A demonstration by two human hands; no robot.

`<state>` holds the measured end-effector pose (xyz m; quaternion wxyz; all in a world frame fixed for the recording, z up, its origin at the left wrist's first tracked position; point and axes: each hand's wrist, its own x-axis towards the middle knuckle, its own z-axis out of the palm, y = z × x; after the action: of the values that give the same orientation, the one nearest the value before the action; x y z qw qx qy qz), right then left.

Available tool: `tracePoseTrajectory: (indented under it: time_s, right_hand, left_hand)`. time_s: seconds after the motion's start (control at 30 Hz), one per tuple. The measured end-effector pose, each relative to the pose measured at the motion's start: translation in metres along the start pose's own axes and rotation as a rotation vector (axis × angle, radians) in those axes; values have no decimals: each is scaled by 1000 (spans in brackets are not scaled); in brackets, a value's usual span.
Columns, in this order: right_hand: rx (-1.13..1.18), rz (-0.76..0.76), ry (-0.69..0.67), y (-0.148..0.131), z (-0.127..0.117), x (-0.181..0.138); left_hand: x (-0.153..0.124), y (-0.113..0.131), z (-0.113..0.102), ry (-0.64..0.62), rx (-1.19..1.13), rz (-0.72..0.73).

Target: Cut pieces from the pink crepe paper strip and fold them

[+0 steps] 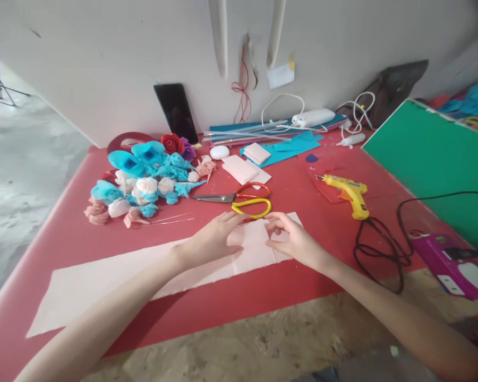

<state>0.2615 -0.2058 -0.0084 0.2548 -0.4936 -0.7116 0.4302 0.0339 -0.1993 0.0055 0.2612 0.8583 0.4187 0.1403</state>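
A long pale pink paper strip [115, 278] lies across the red table cover [302, 196], its right end folded over into a square flap [255, 246]. My left hand [215, 236] rests flat on the fold with fingers stretched out. At the flap's right edge, my right hand [292, 239] pinches the paper with curled fingers. Scissors with orange and yellow handles [242, 200] lie just beyond both hands.
A heap of blue, white and pink paper flowers [143, 180] sits at the left. A yellow glue gun [348, 192] and black cable [382, 249] lie right. Paper squares [245, 168], a phone [176, 111], a green board [434, 154] and a magenta box [454, 265] stand around.
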Motion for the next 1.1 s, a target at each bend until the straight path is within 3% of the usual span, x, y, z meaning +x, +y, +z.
tracePoseTrajectory:
  time_s: [0.17,0.33,0.6,0.77,0.87,1.0,1.1]
  right_hand:
    - [80,62,-66,-2,4,0]
    - [80,30,-17,-9,1,4]
    - [179,94,272,-33,-42,30]
    - [226,117,160,-39,-70,66]
    - [243,107,109,-44,-83,82]
    - [218,59,143,-54,-101,87]
    - [180,42,175,-56,-112,86]
  left_hand:
    - [1,1,-6,-10,-217,-90]
    - [1,8,-19,-10,-325,-153]
    - [-6,11,-47,-126,-425,-436]
    - [-8,17,-50,-167,-531,-411]
    - [-9,15,-49,-111,-392,-387]
    - [-16,8,-58,-63,-250,-381]
    - [-22,14,-74,-213,-255,-335]
